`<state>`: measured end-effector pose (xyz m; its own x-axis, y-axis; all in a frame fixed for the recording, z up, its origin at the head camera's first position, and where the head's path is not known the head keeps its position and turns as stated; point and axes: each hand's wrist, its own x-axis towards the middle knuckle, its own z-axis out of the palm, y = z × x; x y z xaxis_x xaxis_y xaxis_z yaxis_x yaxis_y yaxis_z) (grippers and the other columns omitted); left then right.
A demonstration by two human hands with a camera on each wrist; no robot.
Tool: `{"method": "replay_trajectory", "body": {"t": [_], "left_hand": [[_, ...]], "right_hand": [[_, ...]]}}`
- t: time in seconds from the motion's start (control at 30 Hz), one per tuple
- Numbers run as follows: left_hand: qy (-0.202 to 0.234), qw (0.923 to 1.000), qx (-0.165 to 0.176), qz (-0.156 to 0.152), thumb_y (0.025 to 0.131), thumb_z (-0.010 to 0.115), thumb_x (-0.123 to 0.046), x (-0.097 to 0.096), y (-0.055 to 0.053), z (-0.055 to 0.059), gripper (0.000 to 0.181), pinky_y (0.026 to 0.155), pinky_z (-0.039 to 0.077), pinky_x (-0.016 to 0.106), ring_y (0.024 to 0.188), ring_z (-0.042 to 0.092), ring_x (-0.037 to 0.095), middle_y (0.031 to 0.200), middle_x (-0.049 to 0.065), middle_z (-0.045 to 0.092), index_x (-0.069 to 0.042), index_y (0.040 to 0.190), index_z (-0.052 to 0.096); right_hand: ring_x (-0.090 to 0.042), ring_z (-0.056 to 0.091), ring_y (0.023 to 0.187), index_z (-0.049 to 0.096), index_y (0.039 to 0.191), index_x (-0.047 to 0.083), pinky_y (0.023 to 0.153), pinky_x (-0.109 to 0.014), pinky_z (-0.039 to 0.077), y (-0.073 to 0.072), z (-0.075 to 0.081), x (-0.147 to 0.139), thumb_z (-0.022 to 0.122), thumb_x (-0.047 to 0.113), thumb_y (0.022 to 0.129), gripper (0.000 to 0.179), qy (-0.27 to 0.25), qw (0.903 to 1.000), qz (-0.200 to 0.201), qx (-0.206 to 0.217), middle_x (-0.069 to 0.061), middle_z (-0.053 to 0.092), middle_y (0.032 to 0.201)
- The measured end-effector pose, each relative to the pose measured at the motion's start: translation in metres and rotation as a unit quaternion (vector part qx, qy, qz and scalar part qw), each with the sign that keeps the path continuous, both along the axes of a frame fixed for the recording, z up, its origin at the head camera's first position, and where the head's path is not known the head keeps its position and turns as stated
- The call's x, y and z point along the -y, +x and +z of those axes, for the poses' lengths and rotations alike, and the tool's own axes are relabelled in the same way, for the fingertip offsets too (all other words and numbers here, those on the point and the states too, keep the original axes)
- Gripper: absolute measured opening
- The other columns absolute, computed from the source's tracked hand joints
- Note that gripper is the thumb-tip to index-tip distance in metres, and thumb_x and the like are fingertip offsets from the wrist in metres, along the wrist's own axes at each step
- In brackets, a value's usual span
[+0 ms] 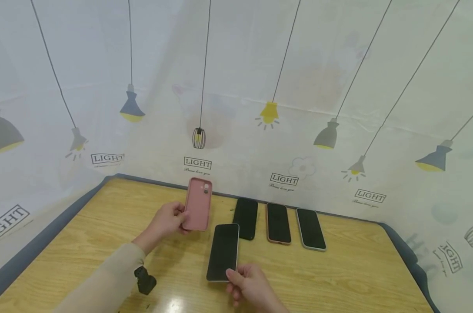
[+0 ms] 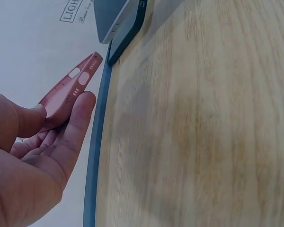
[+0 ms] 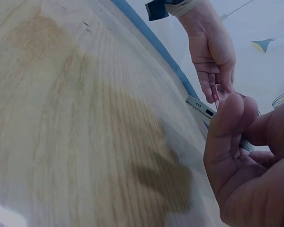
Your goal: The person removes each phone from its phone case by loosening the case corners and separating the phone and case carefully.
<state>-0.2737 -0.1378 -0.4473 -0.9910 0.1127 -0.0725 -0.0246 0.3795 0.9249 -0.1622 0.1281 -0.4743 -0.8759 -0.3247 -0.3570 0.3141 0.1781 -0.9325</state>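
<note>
My left hand (image 1: 168,219) holds a pink phone case (image 1: 198,206) upright at the left, its hollow inside and camera cutout facing me. In the left wrist view the thumb lies on one side of the case (image 2: 68,92) and fingers on the other. My right hand (image 1: 254,287) pinches the lower right corner of a phone (image 1: 223,252) with a dark screen and silvery edge. This phone is tilted above the table, right of the case and apart from it. In the right wrist view, the right hand's fingers (image 3: 227,127) hide most of the phone.
Along the back of the wooden table (image 1: 350,278) lie a black phone or case (image 1: 247,217), a phone with a pinkish edge (image 1: 278,224) and a phone with a silver edge (image 1: 311,229). A lamp-printed cloth (image 1: 236,143) hangs behind. A black device (image 1: 145,280) sits at the left wrist.
</note>
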Motion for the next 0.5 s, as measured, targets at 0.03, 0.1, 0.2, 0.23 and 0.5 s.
{"method": "replay_trajectory", "body": {"t": [0.03, 0.1, 0.2, 0.23, 0.5], "left_hand": [[0.000, 1.0000, -0.001, -0.001, 0.107, 0.052, -0.003, 0.000, 0.000, 0.000, 0.018, 0.068, 0.064, 0.041, 0.073, 0.073, 0.027, 0.098, 0.027, 0.069, 0.013, 0.112, 0.057], [-0.002, 1.0000, -0.002, 0.000, 0.107, 0.052, -0.003, 0.001, 0.000, 0.000, 0.017, 0.068, 0.064, 0.041, 0.074, 0.073, 0.027, 0.099, 0.027, 0.068, 0.013, 0.112, 0.057], [-0.005, 1.0000, -0.002, 0.000, 0.107, 0.052, -0.004, 0.001, 0.000, 0.001, 0.018, 0.069, 0.064, 0.042, 0.074, 0.072, 0.026, 0.100, 0.027, 0.068, 0.012, 0.113, 0.057], [-0.005, 1.0000, -0.001, 0.000, 0.108, 0.052, -0.004, 0.001, 0.000, 0.001, 0.019, 0.069, 0.064, 0.043, 0.075, 0.072, 0.026, 0.101, 0.027, 0.068, 0.013, 0.113, 0.057], [-0.011, 0.9999, 0.002, 0.002, 0.108, 0.051, -0.004, 0.000, -0.001, 0.001, 0.018, 0.068, 0.064, 0.040, 0.074, 0.072, 0.025, 0.099, 0.027, 0.067, 0.012, 0.113, 0.057]], "right_hand": [[-0.007, 0.054, 0.052, 0.066, 0.087, -0.003, 0.053, -0.020, 0.051, 0.001, -0.001, 0.002, 0.058, 0.016, 0.106, 0.028, 0.004, 1.0000, 0.004, -0.003, 0.002, 0.065, 0.068], [-0.008, 0.055, 0.051, 0.066, 0.085, -0.003, 0.053, -0.020, 0.051, 0.002, -0.003, 0.004, 0.060, 0.016, 0.106, 0.029, 0.014, 0.9999, 0.007, -0.007, 0.002, 0.066, 0.068], [-0.008, 0.056, 0.052, 0.066, 0.083, -0.002, 0.053, -0.020, 0.051, 0.003, -0.006, 0.008, 0.060, 0.016, 0.105, 0.029, 0.028, 0.9996, 0.010, -0.004, 0.002, 0.066, 0.069], [-0.008, 0.056, 0.052, 0.066, 0.083, -0.001, 0.053, -0.020, 0.052, 0.003, -0.006, 0.009, 0.060, 0.016, 0.105, 0.029, 0.032, 0.9995, 0.009, -0.003, 0.002, 0.066, 0.069], [-0.007, 0.056, 0.053, 0.065, 0.083, 0.002, 0.052, -0.022, 0.053, 0.008, -0.012, 0.018, 0.061, 0.015, 0.105, 0.025, 0.037, 0.9993, 0.001, -0.007, 0.001, 0.066, 0.068]]}}
